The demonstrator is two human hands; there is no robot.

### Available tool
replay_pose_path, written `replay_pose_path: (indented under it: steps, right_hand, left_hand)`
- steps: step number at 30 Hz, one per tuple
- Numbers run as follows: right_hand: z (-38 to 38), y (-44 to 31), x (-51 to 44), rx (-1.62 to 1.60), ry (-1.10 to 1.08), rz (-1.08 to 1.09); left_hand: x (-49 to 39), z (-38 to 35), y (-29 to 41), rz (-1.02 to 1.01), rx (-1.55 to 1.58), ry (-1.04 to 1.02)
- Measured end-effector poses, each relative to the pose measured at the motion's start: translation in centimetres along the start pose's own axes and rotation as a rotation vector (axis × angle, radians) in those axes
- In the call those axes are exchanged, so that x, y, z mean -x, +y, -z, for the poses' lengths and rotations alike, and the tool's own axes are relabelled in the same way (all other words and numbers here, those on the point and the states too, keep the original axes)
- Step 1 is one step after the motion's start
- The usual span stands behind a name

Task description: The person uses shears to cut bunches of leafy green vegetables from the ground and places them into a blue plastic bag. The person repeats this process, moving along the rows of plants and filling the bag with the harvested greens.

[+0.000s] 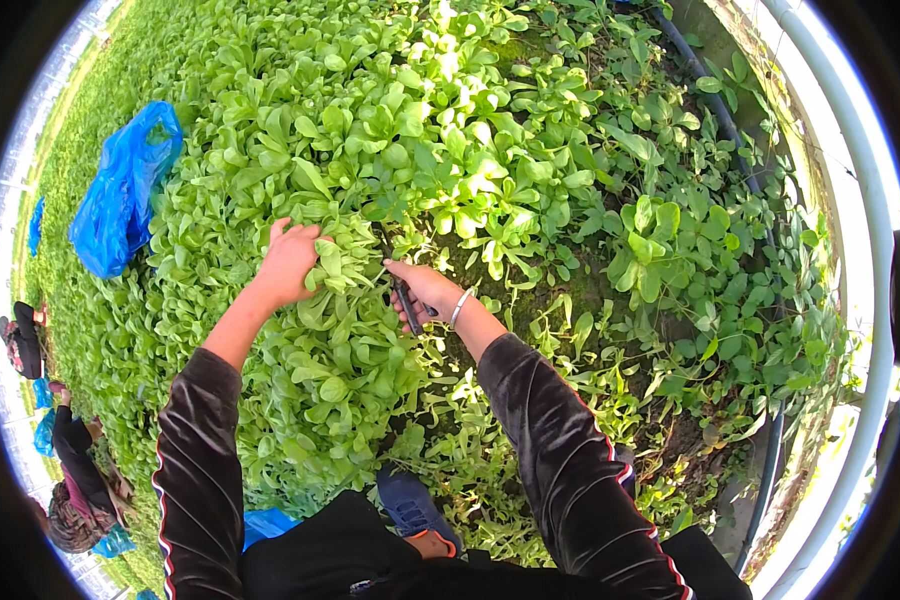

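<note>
My left hand (294, 259) is curled around a bunch of leafy greens (349, 251), its fingertips partly buried among the leaves. The bunch leans over, its pale stems towards my right hand. In my right hand (422, 291), a dark-handled knife-like tool (405, 296) is gripped, with its thin dark end reaching up beside the stems. Leaves cover its tip. A silver-coloured bangle (461, 306) circles my right wrist. Dense, low green plants (300, 390) surround my left hand. Below and right of my right hand are bare soil and loose cut leaves (487, 420).
A blue plastic bag (124, 191) lies on the plants at left, and another (266, 525) is near my legs. My shoe (416, 499) is on the ground. Two people (82, 480) work at far left. A black hose (720, 112) and white pipe (874, 187) run along the right.
</note>
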State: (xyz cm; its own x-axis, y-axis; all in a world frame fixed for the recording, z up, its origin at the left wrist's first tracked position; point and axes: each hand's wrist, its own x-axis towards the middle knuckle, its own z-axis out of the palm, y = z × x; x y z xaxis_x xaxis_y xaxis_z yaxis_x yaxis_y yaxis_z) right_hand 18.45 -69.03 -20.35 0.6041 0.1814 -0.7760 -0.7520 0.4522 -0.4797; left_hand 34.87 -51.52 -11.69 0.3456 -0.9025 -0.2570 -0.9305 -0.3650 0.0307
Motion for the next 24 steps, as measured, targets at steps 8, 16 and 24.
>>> replay_pose_path:
  steps: [8,16,24]
  right_hand:
    - [-0.1,-1.6,-2.9,-0.005,0.054,0.015]
    - [0.1,1.7,4.8,-0.052,0.141,0.246]
    - [-1.1,4.3,12.1,0.011,0.065,0.397]
  left_hand:
    - [-5.5,0.6,0.5,0.077,-0.039,-0.349]
    - [0.4,2.1,-3.0,0.375,1.073,-0.142]
    - [16.4,0.5,-4.1,0.369,1.999,0.576]
